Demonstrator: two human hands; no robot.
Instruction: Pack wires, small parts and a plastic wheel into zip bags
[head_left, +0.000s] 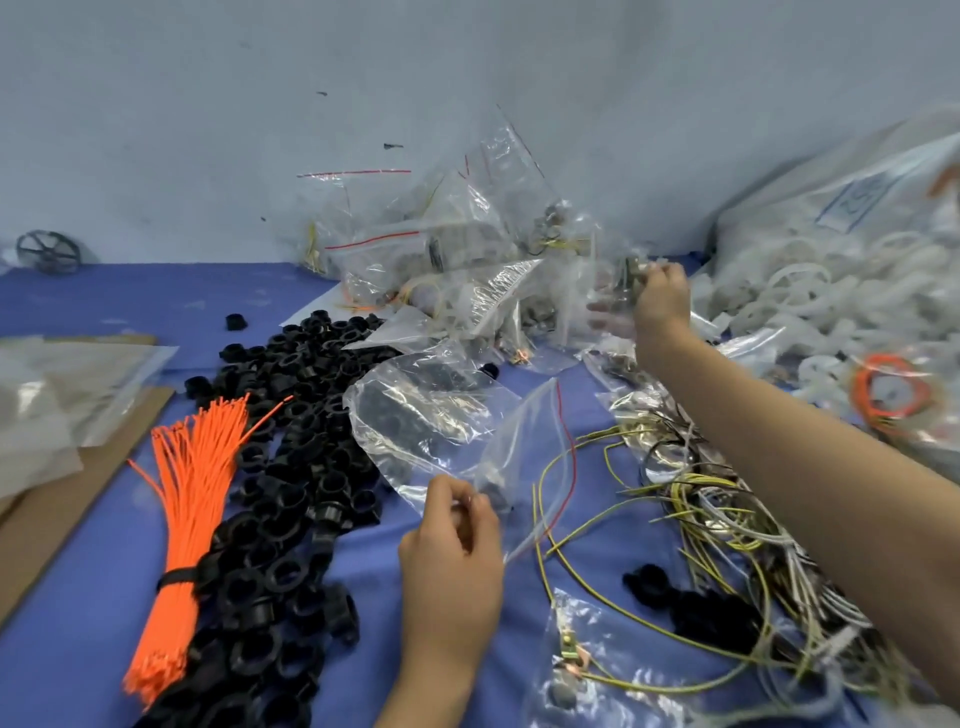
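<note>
My left hand (457, 540) pinches the lower edge of a clear zip bag (441, 421) with a red seal line, held over the blue table. My right hand (660, 296) reaches far back and grips a filled zip bag (618, 291) at the edge of a pile of packed bags (447, 249). A tangle of yellow-green and grey wires (701, 499) lies under my right arm. Black plastic rings (291, 467) are heaped at centre left. A dark plastic wheel (49, 252) stands at the far left by the wall.
A tied bundle of orange wires (182, 509) lies left of the rings. Cardboard and flat bags (62, 395) sit at the left edge. A big bag of white plastic wheels (831, 270) fills the right. An orange coil (888, 395) in a bag lies beside it.
</note>
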